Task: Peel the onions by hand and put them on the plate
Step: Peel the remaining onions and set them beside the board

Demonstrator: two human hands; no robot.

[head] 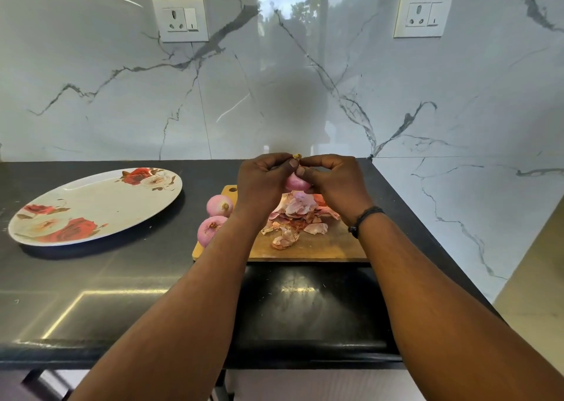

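Plate (91,205) bare; onion (295,182) held in both hands

A black polished countertop (122,278) ran in front of me, showing a bright rectangular reflection near its front edge. On it lay a wooden cutting board (305,248) with a small hole at its far left corner. Behind stood a white marble-patterned wall (91,95) with grey veins, carrying two white socket-and-switch plates: the left socket (180,18) and the right socket (423,14). Between them the glossy wall mirrored what looked like trees and sky, though indistinctly.
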